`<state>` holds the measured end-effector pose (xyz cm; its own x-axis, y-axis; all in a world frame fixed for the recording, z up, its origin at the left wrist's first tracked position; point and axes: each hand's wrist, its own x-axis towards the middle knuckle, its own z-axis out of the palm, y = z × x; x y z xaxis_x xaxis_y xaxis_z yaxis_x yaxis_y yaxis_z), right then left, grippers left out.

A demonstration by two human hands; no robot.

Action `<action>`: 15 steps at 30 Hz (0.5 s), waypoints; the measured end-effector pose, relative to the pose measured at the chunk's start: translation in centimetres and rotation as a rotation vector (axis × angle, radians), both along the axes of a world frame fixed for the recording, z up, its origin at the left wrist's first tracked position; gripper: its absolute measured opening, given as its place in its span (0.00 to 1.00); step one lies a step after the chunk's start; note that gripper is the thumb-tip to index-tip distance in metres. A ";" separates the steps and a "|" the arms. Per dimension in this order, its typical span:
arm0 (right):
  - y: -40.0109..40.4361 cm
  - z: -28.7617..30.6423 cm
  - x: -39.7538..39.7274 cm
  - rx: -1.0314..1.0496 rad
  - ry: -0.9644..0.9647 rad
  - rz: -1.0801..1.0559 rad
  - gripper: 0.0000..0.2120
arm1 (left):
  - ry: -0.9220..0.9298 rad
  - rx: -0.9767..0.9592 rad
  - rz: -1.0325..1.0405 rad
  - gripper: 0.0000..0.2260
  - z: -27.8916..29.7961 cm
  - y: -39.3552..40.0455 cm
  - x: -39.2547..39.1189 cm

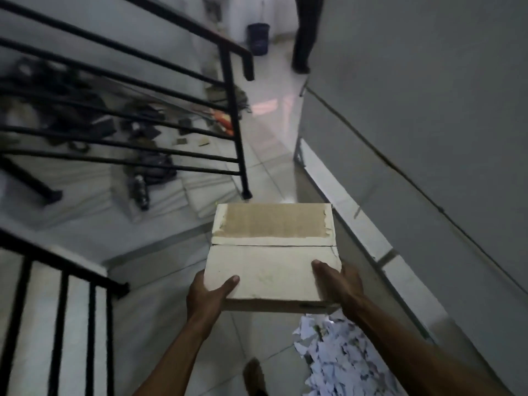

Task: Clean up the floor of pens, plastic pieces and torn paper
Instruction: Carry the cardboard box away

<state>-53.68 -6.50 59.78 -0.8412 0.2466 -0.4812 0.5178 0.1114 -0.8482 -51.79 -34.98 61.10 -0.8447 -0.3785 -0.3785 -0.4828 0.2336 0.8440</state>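
Above torn paper [337,358], cardboard box [271,252] level, long axis pointing away, both hands gripping

Pale cardboard box [271,252] with brown patch; white torn paper [337,355]; black railing [231,90].

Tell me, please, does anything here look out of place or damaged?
Yes. Torn paper lies heaped on the floor by the wall, and dark clutter is strewn behind the railing. The cardboard box held in both hands has its top layer peeled away.
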 end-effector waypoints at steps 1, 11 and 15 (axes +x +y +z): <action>-1.5 0.3 -0.5 -0.008 -0.002 0.053 0.24 | -0.005 0.002 0.041 0.27 0.1 -1.5 0.7; -17.0 -0.5 -5.5 -0.034 -0.031 0.468 0.30 | -0.052 0.083 0.347 0.36 -1.4 -15.2 4.0; -23.1 -1.6 -8.0 -0.032 -0.062 0.541 0.36 | -0.062 0.102 0.411 0.30 -2.5 -20.6 3.3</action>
